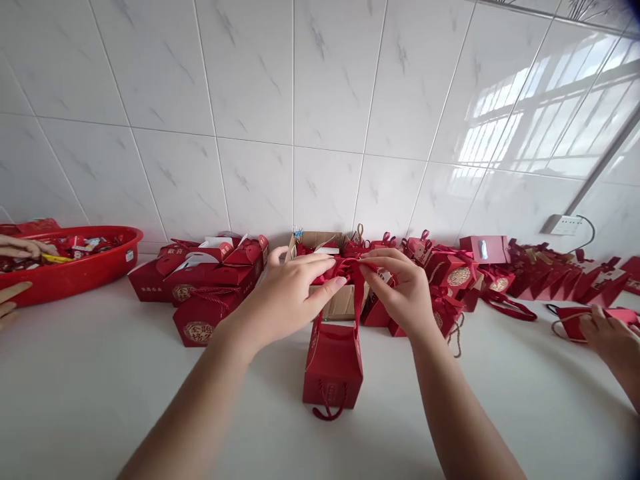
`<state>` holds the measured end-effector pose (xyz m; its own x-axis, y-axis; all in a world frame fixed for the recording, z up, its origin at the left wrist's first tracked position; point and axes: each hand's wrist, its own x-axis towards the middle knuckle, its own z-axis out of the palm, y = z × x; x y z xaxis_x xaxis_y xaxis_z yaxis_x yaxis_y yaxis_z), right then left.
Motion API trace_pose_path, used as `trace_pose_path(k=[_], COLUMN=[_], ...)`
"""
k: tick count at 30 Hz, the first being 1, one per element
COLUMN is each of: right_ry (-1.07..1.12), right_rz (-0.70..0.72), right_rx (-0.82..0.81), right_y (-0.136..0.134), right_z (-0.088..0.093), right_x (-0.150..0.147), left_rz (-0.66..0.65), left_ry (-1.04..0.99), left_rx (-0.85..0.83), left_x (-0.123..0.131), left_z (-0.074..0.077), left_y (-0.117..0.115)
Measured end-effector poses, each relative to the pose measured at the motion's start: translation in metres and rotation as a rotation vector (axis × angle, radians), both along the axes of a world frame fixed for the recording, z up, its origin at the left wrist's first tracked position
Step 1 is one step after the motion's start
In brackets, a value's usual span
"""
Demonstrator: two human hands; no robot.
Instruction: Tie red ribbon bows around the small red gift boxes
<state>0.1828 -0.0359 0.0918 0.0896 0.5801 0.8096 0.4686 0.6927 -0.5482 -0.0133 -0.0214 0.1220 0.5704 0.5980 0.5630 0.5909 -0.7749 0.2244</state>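
Observation:
A small red gift box [334, 363] stands on the white table in front of me, its top flaps folded up and a dark red cord handle [327, 413] hanging down its near side. A red ribbon [359, 293] rises from the top of the box to my fingers. My left hand [295, 287] pinches the ribbon between thumb and forefinger, the other fingers partly hidden behind. Close beside it, my right hand [403, 287] also grips the ribbon with its fingertips. Both hands are above the box; the exact shape of the ribbon between them is unclear.
Red gift boxes [200, 280] stand at left, with more ribboned boxes [450, 273] at right. Behind my hands is a cardboard box [340, 307]. A red basin [90, 270] holds wrapped sweets. Other people's hands [20, 250] reach in from both sides. A tiled wall stands behind.

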Motion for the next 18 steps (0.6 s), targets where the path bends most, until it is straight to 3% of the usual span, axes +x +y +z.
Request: trace_pose_path(k=[4,9,18], right_ry=[0.142,0.204,0.228], right_rz=[0.032,0.085,-0.002], right_rx=[-0.184,-0.327,-0.374], right_y=[-0.01,-0.026,-0.044], right_z=[-0.011,-0.027,-0.06], right_x=[0.006,0.016,0.034], left_rz=[0.019,0.004,-0.132], left_ry=[-0.025,-0.165,-0.398], left_rx=[0.014,-0.108,-0.514], left_x=[-0.01,-0.018,-0.031], left_z=[-0.009,-0.031,-0.058], left_y=[-0.005,-0.013,-0.008])
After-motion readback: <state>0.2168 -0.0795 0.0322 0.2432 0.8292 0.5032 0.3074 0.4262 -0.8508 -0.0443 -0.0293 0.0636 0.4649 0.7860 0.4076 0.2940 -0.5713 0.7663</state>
